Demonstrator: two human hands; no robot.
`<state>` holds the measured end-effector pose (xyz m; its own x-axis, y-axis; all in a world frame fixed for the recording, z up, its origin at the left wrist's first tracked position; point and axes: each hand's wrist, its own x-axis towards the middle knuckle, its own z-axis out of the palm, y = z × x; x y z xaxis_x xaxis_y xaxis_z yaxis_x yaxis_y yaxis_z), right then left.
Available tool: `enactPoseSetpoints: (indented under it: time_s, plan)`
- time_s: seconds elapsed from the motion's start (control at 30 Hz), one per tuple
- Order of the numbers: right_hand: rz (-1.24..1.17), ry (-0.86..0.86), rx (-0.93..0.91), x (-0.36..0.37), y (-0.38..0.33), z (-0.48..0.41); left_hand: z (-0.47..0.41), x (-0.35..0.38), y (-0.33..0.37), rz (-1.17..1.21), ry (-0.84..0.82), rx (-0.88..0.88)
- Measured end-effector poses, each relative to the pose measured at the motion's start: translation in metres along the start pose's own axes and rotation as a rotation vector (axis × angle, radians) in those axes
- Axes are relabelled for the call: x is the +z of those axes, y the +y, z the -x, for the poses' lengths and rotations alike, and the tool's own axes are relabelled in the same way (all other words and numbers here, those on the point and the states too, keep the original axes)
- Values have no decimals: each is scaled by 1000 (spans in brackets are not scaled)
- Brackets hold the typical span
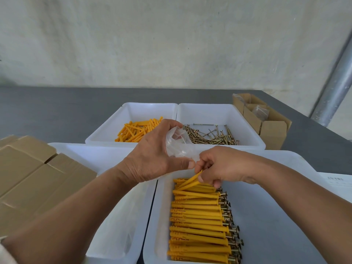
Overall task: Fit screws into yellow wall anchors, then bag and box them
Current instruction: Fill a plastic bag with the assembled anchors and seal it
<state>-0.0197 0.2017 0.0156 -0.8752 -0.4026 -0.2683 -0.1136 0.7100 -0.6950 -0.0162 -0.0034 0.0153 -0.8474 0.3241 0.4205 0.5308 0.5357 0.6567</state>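
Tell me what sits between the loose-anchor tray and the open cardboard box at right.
The screw tray lies there, edge to edge with the anchor tray and left of the box; the head view shows it.

The left hand (152,155) grips a clear plastic bag (178,144), while the right hand (217,167) pinches yellow anchors (190,181) above a white tray (270,216) filled with assembled anchors (200,221).

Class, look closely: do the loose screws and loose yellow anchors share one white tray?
No, the loose screws lie in the far right tray, the loose yellow anchors in the far left tray.
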Motion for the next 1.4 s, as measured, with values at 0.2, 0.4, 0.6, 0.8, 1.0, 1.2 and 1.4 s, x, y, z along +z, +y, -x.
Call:
enactPoseSetpoints:
  time_s: [0.2,0.4,0.6,0.8,1.0,1.2,1.4]
  plan:
    - [3,181,-6,-15,-3,2,0,0,0,8,5,-11]
    - [-75,434,-74,-43,-9,17,-1,-2,-1,11,27,-41]
    - [-375,661,-241,-57,-19,31,-1,-1,0,8,29,-52]
    - [-436,607,-319,-39,-28,25,-1,0,3,-6,25,-24]
    - [-330,579,-363,-9,-33,12,0,2,7,7,29,-4]
    - [-212,520,-310,12,-37,2,0,5,9,-3,1,26]
    - [-335,384,-254,7,-37,5,0,4,8,4,1,29]
